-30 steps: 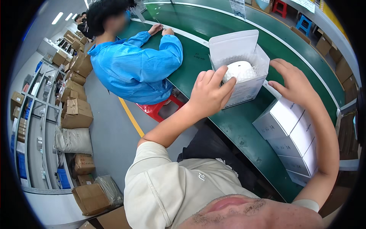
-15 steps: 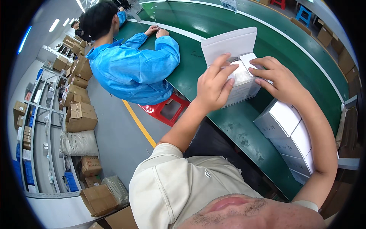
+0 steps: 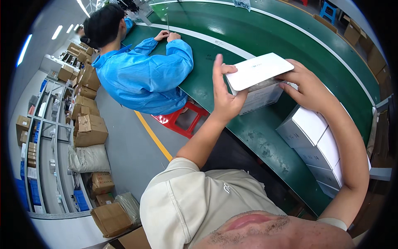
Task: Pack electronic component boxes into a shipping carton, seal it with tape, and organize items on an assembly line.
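A white carton (image 3: 262, 98) stands on the green workbench, its lid (image 3: 261, 70) tilted down over the opening but still lifted off it. A strip of wrapped contents shows under the lid; the rest is hidden. My left hand (image 3: 227, 91) holds the carton's left side, index finger pointing up, another finger at the lid edge and the thumb beneath it. From the right, my right hand (image 3: 309, 86) grips the carton, fingers bent at the lid's right corner and thumb against the side. Partly behind my right forearm, several shut white cartons (image 3: 309, 128) are set close together.
The green workbench (image 3: 265, 145) curves away to the far left. A person in a blue smock (image 3: 145, 76) sits there on a red stool (image 3: 182, 122), hands around a thin object. Brown boxes (image 3: 91, 128) and shelving (image 3: 49, 137) line the left side.
The carton's lid has swung from standing upright down toward me over the opening. My left hand has moved from above the contents to the lid's left edge, with its index finger now raised.
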Demonstrator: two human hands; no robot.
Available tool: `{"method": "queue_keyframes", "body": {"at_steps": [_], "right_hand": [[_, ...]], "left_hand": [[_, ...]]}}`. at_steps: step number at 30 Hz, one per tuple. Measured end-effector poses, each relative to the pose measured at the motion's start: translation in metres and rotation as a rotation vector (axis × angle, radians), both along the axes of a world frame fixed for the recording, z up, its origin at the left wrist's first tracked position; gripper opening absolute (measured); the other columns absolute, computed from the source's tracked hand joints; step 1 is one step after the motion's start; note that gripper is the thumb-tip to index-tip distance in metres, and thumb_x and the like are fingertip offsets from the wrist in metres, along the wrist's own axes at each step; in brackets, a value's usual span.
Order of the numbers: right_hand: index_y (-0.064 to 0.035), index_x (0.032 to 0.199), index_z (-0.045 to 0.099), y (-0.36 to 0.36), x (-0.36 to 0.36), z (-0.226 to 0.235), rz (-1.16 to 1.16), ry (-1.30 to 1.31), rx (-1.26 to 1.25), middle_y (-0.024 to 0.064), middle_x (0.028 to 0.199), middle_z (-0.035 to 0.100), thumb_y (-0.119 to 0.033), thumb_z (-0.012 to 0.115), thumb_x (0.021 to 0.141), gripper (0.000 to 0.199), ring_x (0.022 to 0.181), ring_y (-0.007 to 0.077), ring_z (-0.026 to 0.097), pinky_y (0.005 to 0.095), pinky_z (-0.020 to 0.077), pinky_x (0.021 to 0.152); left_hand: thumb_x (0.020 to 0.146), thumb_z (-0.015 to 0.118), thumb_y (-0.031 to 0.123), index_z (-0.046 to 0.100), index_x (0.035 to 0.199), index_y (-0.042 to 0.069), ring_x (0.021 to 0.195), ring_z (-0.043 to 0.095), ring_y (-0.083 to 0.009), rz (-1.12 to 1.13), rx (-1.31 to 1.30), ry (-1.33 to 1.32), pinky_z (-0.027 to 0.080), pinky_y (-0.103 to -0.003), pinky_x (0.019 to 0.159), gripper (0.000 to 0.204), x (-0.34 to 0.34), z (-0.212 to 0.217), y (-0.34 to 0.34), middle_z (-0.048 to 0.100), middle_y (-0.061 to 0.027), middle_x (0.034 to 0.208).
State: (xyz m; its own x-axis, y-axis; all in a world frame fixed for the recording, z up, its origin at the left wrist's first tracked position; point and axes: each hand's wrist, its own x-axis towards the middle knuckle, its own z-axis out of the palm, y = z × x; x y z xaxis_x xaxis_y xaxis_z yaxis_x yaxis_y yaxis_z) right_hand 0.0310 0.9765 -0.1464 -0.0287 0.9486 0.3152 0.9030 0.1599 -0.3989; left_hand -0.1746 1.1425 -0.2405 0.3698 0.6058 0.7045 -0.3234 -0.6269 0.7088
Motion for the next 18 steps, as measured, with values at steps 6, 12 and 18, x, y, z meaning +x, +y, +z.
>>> {"method": "queue_keyframes", "body": {"at_steps": [6,12,18], "right_hand": [[-0.0055,0.126,0.071,-0.004,0.037,-0.01,0.048,0.413,-0.1,0.0143,0.126,0.066,-0.01,0.067,0.097,0.029,0.115,0.0323,0.065,0.0408,0.0537,0.099],[-0.0114,0.132,0.071,0.005,0.0,-0.005,-0.167,0.322,-0.042,0.0098,0.144,0.061,-0.015,0.072,0.096,0.035,0.125,0.0296,0.063,0.0398,0.0522,0.105],[-0.019,0.139,0.069,0.007,-0.001,0.003,-0.196,0.001,-0.109,0.0076,0.153,0.058,-0.02,0.073,0.095,0.044,0.128,0.0292,0.064,0.0387,0.0541,0.104]], "left_hand": [[0.082,0.083,0.025,0.065,0.131,0.007,0.131,0.056,-0.0407,-0.028,0.595,0.282,0.036,-0.059,0.114,0.055,-0.02,0.026,0.016,0.061,-0.0158,0.126],[0.081,0.085,0.029,0.073,0.114,0.009,0.13,0.059,-0.0389,0.009,0.568,0.396,0.037,-0.058,0.113,0.04,-0.017,0.033,0.007,0.067,-0.0133,0.134],[0.086,0.081,0.024,0.074,0.122,0.014,0.132,0.061,-0.0341,0.064,0.667,0.396,0.038,-0.056,0.114,0.038,-0.015,0.032,0.009,0.07,-0.0086,0.136]]}}
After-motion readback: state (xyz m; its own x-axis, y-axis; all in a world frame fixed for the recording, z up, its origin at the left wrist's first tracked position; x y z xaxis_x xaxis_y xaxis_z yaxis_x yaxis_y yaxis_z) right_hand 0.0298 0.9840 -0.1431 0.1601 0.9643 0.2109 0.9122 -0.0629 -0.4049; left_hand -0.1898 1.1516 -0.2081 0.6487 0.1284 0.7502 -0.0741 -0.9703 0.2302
